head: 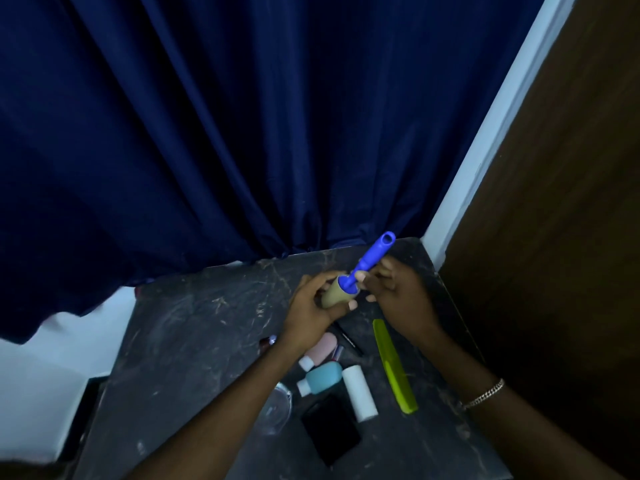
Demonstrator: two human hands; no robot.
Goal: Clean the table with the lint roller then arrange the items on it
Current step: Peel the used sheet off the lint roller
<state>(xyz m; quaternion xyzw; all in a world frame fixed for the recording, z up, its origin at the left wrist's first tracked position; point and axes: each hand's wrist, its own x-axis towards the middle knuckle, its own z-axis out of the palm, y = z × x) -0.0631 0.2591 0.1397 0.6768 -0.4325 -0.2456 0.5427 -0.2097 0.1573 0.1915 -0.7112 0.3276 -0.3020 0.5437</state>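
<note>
I hold a lint roller point(372, 259) with a blue handle and a tan roll above the dark marbled table point(194, 341). My left hand point(311, 306) wraps the tan roll. My right hand point(401, 292) pinches the blue handle near its base. Below my hands lie a pink bottle point(322, 349), a blue bottle point(320, 377), a white cylinder point(360, 393), a lime green comb point(393, 365), a black phone point(330, 429), a clear glass point(275, 408) and a thin black pencil point(349, 341).
A dark blue curtain point(242, 133) hangs behind the table's far edge. A brown wooden panel point(554, 237) stands along the right side. A small dark item point(266, 342) lies partly hidden under my left forearm. The table's left half shows scratches.
</note>
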